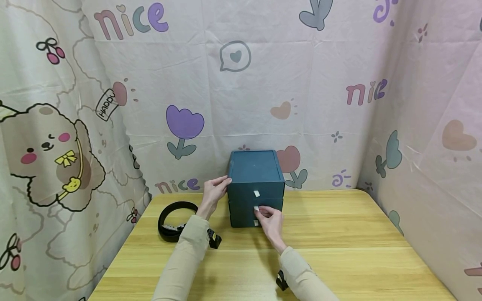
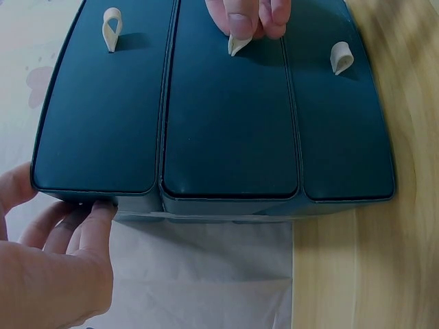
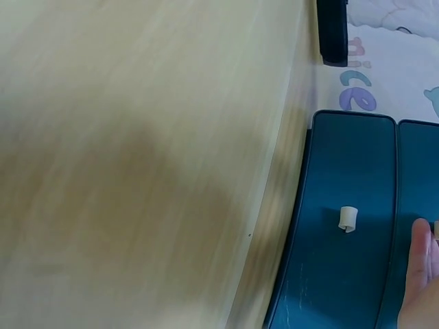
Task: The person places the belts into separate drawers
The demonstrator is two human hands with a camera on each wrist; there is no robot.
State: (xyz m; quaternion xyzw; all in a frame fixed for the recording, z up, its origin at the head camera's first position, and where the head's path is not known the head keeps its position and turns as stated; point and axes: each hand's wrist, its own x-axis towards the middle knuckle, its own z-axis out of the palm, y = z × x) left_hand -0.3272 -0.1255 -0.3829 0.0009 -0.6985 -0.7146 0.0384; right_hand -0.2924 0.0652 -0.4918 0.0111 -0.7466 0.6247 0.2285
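A dark teal box point(image 1: 256, 167) with three stacked drawers stands at the back of the table. Each drawer front carries a small whitish loop tab, such as the top tab point(image 2: 112, 29) and the bottom tab point(image 2: 341, 57). My left hand point(image 1: 214, 193) holds the box by its upper left edge, fingers against the side. With thumb and fingers, my right hand point(image 1: 270, 221) pinches the tab of the middle drawer point(image 2: 233, 123). That tab point(image 2: 237, 45) shows just below the fingertips in the left wrist view. In the right wrist view only part of the right hand point(image 3: 420, 281) shows.
A coiled black belt point(image 1: 168, 234) with a metal buckle lies on the wooden table point(image 1: 339, 238), left of the box beside the left forearm. Printed curtains point(image 1: 241, 96) hang behind the table and along both sides.
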